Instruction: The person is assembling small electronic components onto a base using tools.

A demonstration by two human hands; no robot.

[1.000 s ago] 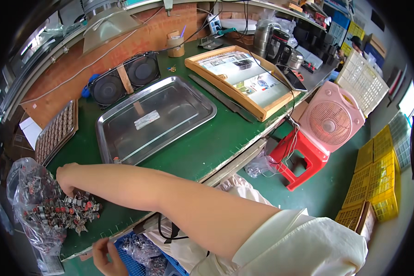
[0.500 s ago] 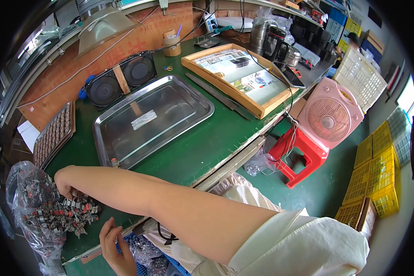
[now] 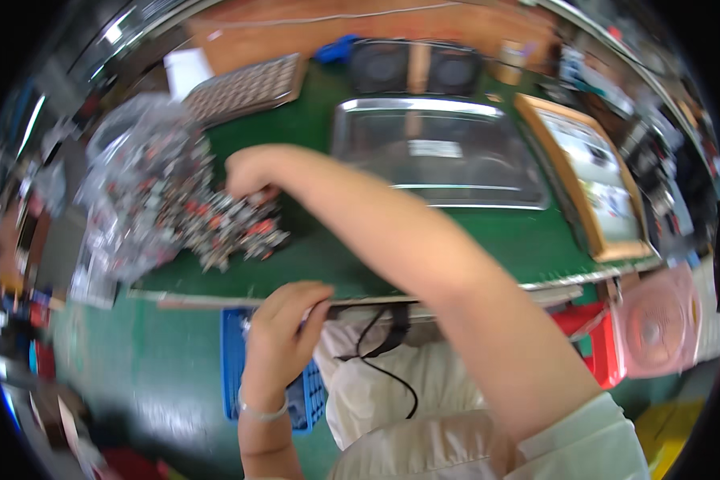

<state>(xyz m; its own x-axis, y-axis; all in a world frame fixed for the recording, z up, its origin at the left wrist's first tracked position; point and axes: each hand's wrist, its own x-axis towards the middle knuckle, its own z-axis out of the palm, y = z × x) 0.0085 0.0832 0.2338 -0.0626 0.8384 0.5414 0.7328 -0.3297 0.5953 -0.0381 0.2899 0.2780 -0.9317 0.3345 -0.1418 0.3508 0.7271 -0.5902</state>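
A heap of small metal parts point(image 3: 228, 228) with red bits spills out of a clear plastic bag point(image 3: 116, 168) on the left of the green bench. Over the heap's far right side, my right hand point(image 3: 252, 172) is bent down with its fingers curled in at the parts. What it grips is hidden by the hand and by blur. My left hand point(image 3: 284, 324) is raised just in front of the bench's near edge, with a band on its wrist. Its thumb stands apart from its fingers, and nothing shows between them.
Right of the heap lies a shiny metal tray point(image 3: 488, 152). Behind are a rack of small parts point(image 3: 244, 88) and two black round-faced units point(image 3: 380, 68). A wooden-framed board point(image 3: 568, 180) lies at right. Below the bench edge is a blue crate point(image 3: 234, 368); a pink fan point(image 3: 656, 328) stands at right.
The view has swung left, so heap and bag now sit nearer the middle. My right hand stays at the heap; my left hand has come up toward the bench edge.
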